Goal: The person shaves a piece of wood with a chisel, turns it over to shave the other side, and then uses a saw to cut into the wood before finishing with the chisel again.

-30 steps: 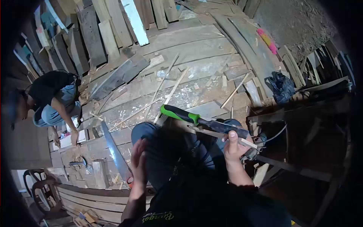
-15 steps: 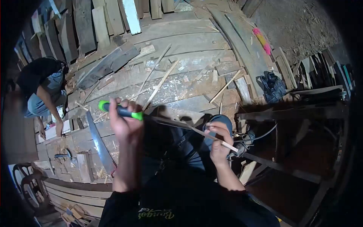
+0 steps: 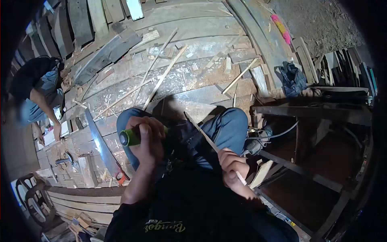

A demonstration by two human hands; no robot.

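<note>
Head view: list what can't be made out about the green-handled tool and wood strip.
Head view, tool blade: hidden by the left hand and shadow; only the green handle shows.
Wood strip: partly covered by the right hand.
Co-worker: cut off by the dark lens edge.

I cannot discern the blade of the green-handled tool (image 3: 130, 137): the left hand (image 3: 148, 139) covers the grip, shadow takes the rest. The wooden strip (image 3: 200, 130) is partly hidden inside the right hand (image 3: 231, 169). The co-worker (image 3: 36, 84) is cut off at the left edge.
</note>
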